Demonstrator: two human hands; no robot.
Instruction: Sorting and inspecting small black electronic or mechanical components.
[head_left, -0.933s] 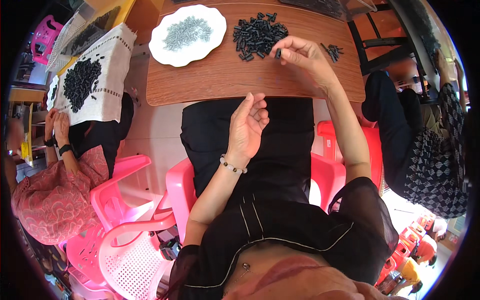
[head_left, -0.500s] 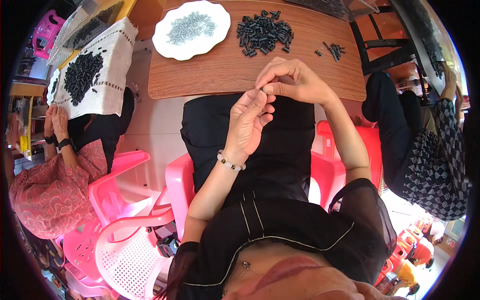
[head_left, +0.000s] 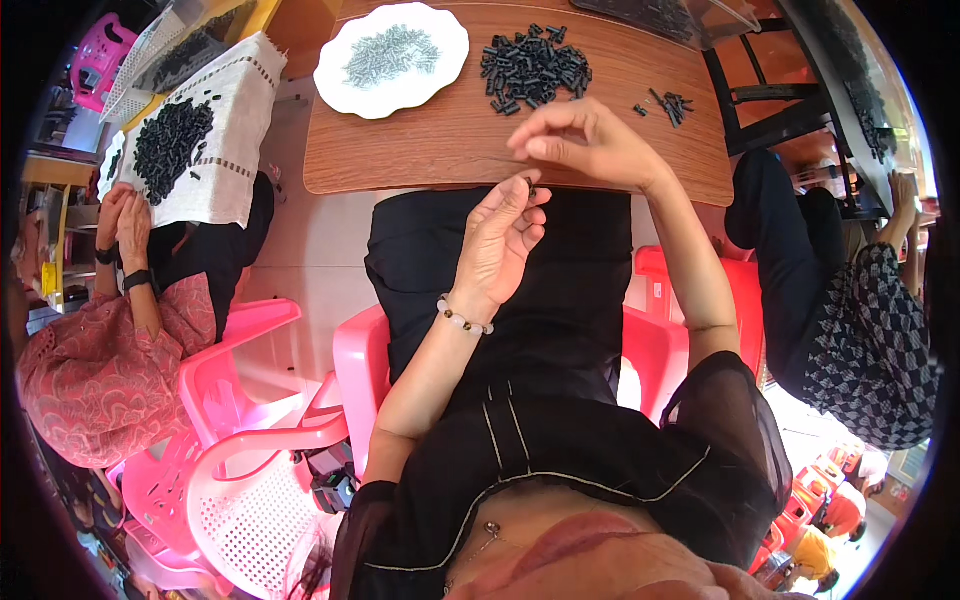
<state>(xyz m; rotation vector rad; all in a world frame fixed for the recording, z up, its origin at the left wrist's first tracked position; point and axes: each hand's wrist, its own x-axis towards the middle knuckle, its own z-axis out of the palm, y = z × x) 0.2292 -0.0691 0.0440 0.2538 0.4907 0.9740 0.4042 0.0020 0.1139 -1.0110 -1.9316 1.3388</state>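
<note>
My left hand (head_left: 497, 235), palm turned up, pinches a small dark cylindrical piece (head_left: 531, 187) between thumb and fingertips just off the table's front edge. Its far details are too small to make out. Over that edge my right hand (head_left: 595, 148) hovers apart from the left, fingers loosely curved, thumb a little away from them, nothing visible between. Beyond the hands lies a pile of short black tubular pieces (head_left: 535, 70). To its left a white scalloped plate (head_left: 335, 92) carries many tiny clear or silvery pieces (head_left: 395, 55). A few black pieces (head_left: 675, 107) lie at the right.
The brown wooden table (head_left: 400, 150) spans the front. At left, a person's hands (head_left: 128, 225) rest by a cloth-covered table (head_left: 232, 130) with another black pile (head_left: 172, 145). A second person's hand (head_left: 903, 195) is at far right. Pink plastic chairs (head_left: 365, 360) stand around me.
My right hand has come away from the left one, moving slightly up and right. The dark piece stays in my left hand. The view has shifted slightly.
</note>
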